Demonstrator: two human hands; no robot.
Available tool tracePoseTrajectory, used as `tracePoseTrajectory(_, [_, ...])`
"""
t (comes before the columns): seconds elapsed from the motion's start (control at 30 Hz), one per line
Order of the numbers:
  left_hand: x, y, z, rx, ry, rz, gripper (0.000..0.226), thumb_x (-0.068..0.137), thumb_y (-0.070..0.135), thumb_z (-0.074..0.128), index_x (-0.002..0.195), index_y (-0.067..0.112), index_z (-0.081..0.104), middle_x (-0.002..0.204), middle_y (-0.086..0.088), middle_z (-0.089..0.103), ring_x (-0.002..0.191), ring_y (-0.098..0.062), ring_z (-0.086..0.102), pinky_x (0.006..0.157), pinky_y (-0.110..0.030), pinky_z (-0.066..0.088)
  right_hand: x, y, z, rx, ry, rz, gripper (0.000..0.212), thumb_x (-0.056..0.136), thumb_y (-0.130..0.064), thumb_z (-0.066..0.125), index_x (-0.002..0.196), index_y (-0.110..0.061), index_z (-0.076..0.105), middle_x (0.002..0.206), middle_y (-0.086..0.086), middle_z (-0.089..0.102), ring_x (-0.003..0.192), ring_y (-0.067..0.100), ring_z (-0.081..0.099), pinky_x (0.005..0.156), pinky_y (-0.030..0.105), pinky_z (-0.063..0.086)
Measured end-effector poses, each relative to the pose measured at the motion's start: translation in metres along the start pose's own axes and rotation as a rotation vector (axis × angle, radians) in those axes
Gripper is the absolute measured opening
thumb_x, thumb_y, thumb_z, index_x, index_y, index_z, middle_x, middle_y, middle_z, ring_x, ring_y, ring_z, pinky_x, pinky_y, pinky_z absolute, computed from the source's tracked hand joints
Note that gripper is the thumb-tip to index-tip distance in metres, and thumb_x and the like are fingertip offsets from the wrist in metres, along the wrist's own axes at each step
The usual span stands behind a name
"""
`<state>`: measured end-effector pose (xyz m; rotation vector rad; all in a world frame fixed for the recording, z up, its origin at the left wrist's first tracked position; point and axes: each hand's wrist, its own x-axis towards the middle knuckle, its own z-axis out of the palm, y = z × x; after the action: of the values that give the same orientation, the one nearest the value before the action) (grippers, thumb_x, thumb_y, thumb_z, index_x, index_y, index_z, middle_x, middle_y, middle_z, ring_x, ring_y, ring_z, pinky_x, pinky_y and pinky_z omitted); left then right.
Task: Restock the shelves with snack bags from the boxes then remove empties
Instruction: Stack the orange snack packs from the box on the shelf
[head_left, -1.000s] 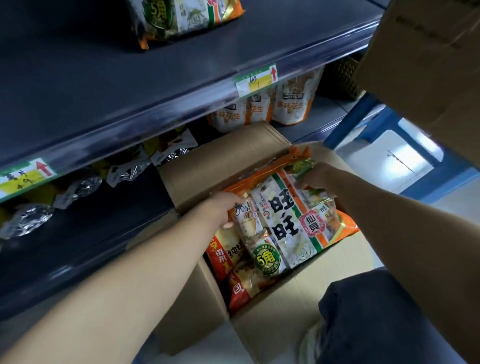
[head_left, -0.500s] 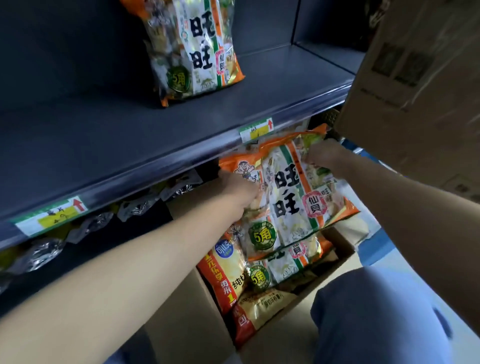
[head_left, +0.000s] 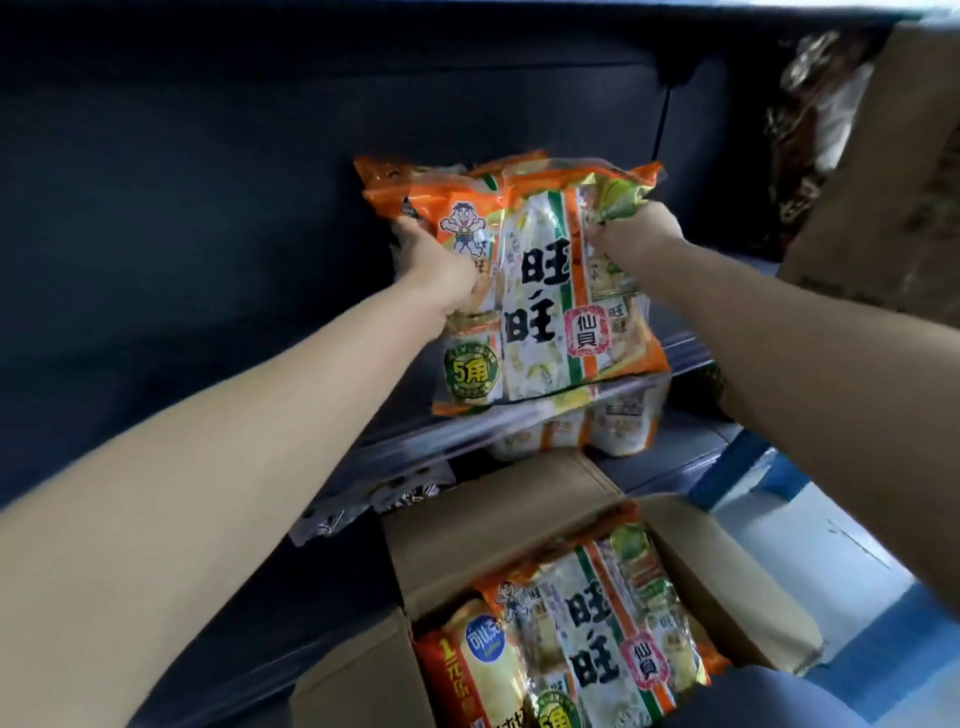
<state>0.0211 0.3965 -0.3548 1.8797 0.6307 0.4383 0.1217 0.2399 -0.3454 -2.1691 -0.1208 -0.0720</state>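
A: Head view: left hand (head_left: 436, 270) and right hand (head_left: 634, 234) each gripped an upper side of the snack bag (head_left: 540, 291), held above the box (head_left: 467, 499), at the shelf (head_left: 441, 452).

B: Risk: its lower edge sat near the shelf lip. Let go early, it would likely tip back toward the box.

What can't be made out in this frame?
Head view:
- Fingertips of the left grip: hidden behind the held snack bag.
- Whether that bag touches the shelf: its own bottom edge covers the contact.
- Contents of the open box: cut off by the bottom edge.
- Print on the upper-right carton: blurred.
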Motion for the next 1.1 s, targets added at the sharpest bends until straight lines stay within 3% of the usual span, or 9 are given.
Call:
tracePoseTrajectory(0.07, [0.015, 0.003, -0.004, -0.005, 0.038, 0.024, 0.088, 0.087, -0.004, 0.058, 0.151, 0.014, 0.001, 0.142, -0.009, 0.041, 0.108, -0.019, 0.051, 0.087, -0.031, 0.046, 0.010, -0.013, 0.007, -0.062, 0.019, -0.046, 0.020, 0.088, -0.038, 0.059, 0.076, -0.021, 0.058, 0.104, 0.004, 0.067, 0.109, 0.028, 0.062, 0.109, 0.046, 0.037])
tracePoseTrajectory(0.2, [0.033, -0.002, -0.006, 0.046, 0.110, 0.060, 0.096, 0.087, 0.001, 0.062, 0.152, 0.017, -0.006, 0.146, -0.007, 0.037, 0.126, -0.025, 0.047, 0.103, -0.038, 0.043, 0.037, -0.014, 0.025, -0.178, -0.005, -0.037, 0.038, 0.094, -0.034, 0.047, 0.130, -0.019, 0.050, 0.132, 0.003, 0.054, 0.127, 0.029, 0.045, 0.116, 0.045, 0.020])
tracePoseTrajectory(0.37, [0.054, -0.037, 0.012, 0.203, 0.028, -0.083, 0.084, 0.074, 0.019, 0.078, 0.142, 0.008, 0.031, 0.142, -0.012, 0.037, 0.129, -0.031, 0.042, 0.107, -0.044, 0.040, 0.045, 0.021, 0.062, -0.149, -0.098, 0.231, 0.088, 0.081, -0.041, 0.068, 0.145, -0.013, 0.015, 0.146, 0.014, 0.023, 0.134, 0.033, 0.033, 0.112, 0.046, 0.032])
tracePoseTrajectory(0.47, [0.067, -0.050, 0.020, 0.140, 0.016, -0.122, 0.076, 0.074, 0.028, 0.079, 0.137, 0.011, 0.039, 0.141, -0.011, 0.040, 0.124, -0.030, 0.047, 0.103, -0.047, 0.044, 0.051, 0.036, 0.074, 0.096, -0.160, 0.239, 0.080, 0.078, -0.031, 0.074, 0.137, -0.020, 0.022, 0.134, 0.017, 0.042, 0.116, 0.036, 0.055, 0.084, 0.046, 0.056])
tracePoseTrajectory(0.63, [0.084, -0.057, 0.023, 0.059, 0.086, -0.100, 0.070, 0.073, 0.028, 0.080, 0.133, 0.015, 0.046, 0.133, -0.006, 0.052, 0.118, -0.027, 0.054, 0.097, -0.045, 0.048, 0.064, 0.040, 0.083, 0.246, -0.186, 0.124, 0.067, 0.083, -0.020, 0.067, 0.136, -0.013, 0.026, 0.118, 0.013, 0.056, 0.092, 0.027, 0.057, 0.083, 0.041, 0.052])
tracePoseTrajectory(0.77, [0.085, -0.059, 0.028, 0.052, 0.126, -0.104, 0.072, 0.071, 0.031, 0.080, 0.132, 0.015, 0.046, 0.133, -0.006, 0.052, 0.118, -0.027, 0.054, 0.097, -0.047, 0.048, 0.065, 0.048, 0.081, 0.263, -0.244, 0.099, 0.058, 0.090, -0.011, 0.059, 0.138, -0.014, 0.026, 0.131, 0.010, 0.051, 0.089, 0.019, 0.053, 0.065, 0.030, 0.047])
tracePoseTrajectory(0.9, [0.078, -0.056, 0.029, 0.068, 0.144, -0.131, 0.077, 0.073, 0.029, 0.080, 0.135, 0.008, 0.040, 0.137, -0.010, 0.046, 0.122, -0.030, 0.050, 0.099, -0.047, 0.048, 0.047, 0.060, 0.073, 0.253, -0.258, 0.093, 0.083, 0.092, -0.007, 0.053, 0.152, -0.016, -0.004, 0.155, 0.006, 0.025, 0.131, 0.026, 0.041, 0.102, 0.037, 0.040])
tracePoseTrajectory(1.0, [0.065, -0.056, 0.028, 0.099, 0.151, -0.155, 0.081, 0.076, 0.020, 0.078, 0.139, 0.005, 0.029, 0.140, -0.014, 0.040, 0.123, -0.032, 0.049, 0.099, -0.044, 0.047, 0.033, 0.065, 0.064, 0.225, -0.188, 0.062, 0.068, 0.090, -0.009, 0.058, 0.148, -0.010, 0.022, 0.145, 0.010, 0.040, 0.114, 0.025, 0.053, 0.093, 0.037, 0.049])
tracePoseTrajectory(1.1, [0.040, -0.062, 0.026, 0.122, 0.148, -0.117, 0.068, 0.079, 0.013, 0.072, 0.135, 0.005, 0.034, 0.136, -0.011, 0.044, 0.116, -0.029, 0.052, 0.088, -0.035, 0.049, 0.013, 0.074, 0.053, 0.270, -0.166, 0.039, 0.025, 0.088, -0.006, 0.061, 0.113, -0.002, 0.061, 0.102, 0.016, 0.065, 0.075, 0.018, 0.062, 0.074, 0.033, 0.057])
